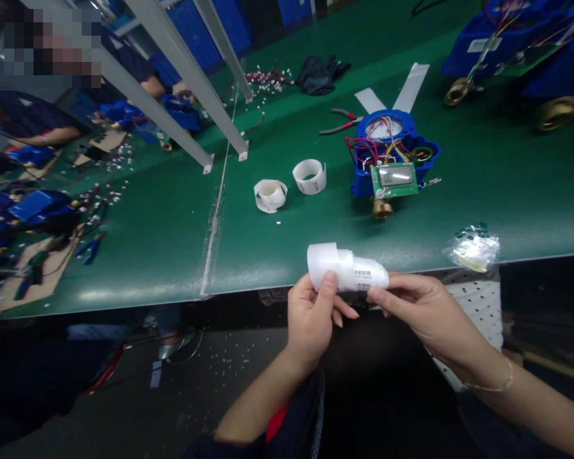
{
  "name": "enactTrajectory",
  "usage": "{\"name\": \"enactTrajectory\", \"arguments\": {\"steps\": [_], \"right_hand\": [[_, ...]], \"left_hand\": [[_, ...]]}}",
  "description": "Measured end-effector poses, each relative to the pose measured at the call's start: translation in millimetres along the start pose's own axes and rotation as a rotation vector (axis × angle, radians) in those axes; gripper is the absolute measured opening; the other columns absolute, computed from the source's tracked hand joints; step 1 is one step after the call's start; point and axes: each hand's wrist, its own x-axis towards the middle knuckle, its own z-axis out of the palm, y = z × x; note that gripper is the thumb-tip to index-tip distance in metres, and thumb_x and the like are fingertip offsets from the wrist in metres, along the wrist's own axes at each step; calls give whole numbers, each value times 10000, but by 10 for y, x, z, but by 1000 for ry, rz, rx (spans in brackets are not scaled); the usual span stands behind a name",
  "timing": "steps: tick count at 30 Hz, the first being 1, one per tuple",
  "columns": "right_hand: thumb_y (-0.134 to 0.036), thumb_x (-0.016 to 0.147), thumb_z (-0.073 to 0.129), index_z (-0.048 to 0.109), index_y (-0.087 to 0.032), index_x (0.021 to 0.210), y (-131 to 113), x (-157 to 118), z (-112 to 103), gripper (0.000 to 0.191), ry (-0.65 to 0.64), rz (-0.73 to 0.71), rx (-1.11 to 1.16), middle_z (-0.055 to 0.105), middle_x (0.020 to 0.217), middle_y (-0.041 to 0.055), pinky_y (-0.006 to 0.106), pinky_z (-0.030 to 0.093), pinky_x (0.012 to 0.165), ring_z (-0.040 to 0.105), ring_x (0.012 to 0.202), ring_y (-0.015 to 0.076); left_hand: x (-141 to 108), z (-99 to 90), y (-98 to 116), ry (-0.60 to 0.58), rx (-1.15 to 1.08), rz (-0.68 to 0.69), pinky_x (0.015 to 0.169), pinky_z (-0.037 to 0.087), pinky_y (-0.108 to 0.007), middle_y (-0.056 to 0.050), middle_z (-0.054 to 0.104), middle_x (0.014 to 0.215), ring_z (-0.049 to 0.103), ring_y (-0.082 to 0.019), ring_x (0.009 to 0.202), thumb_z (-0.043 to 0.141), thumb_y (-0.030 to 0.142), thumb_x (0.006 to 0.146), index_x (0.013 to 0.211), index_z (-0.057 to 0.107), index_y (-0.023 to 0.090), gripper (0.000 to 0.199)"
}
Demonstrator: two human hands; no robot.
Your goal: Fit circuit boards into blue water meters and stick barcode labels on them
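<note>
Both hands hold a curled white strip of barcode labels point(347, 269) just off the near edge of the green conveyor belt point(287, 210): left hand point(310, 315) pinching its rolled end, right hand point(423, 309) pinching the free end. Beyond that edge sits an opened blue water meter point(392, 156) with loose coloured wires. Labels could tear or stick crooked if pulled unevenly.

White curled label strip point(347, 268), barcode stickers visible on it, held horizontally just off the green table's near edge.
</note>
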Motion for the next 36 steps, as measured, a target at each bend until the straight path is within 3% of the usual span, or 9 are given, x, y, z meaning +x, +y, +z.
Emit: {"name": "enactTrajectory", "arguments": {"steps": [8,13,18,23,28,36], "right_hand": [[-331,773,893,808,-291,994,27,-15,50,240,15,-15,18,781,993,5,228,569,791,710,889,157],[-362,849,827,786,-283,1049,8,-53,63,219,41,-85,-189,770,1019,16,228,559,723,705,874,163],[-386,829,841,782,-239,920,-21,-65,103,182,60,-54,-181,758,867,16,219,525,624,669,721,140],[-350,732,916,797,-227,840,-25,-37,122,203,49,22,-41,740,735,8,195,505,554,655,635,130],[-374,738,909,810,-215,877,-13,-32,114,233,57,50,-50,748,730,36,227,540,546,695,647,172],[-366,843,832,770,-221,927,-78,-64,158,179,78,-65,-167,738,718,14,200,537,566,683,620,134]], "left_hand": [[5,-18,9,12,0,14,360,358,-94,40,629,489,603,-72,398,653,453,969,955,676,154,300],[5,-13,24,16,1,19,362,350,-95,31,647,530,627,-74,428,684,451,947,939,685,156,295],[-30,4,95,-77,42,-28,380,359,-91,-5,697,614,660,-77,484,806,404,850,899,719,139,284],[-39,-55,66,-6,36,-4,369,353,-100,11,661,547,637,-78,445,766,419,886,865,726,144,278],[-21,-91,38,40,35,2,360,358,-115,23,640,520,635,-91,432,738,439,905,867,717,150,293],[2,-91,43,59,21,13,335,343,-117,11,689,606,632,-82,422,723,454,914,897,706,153,302]]}}
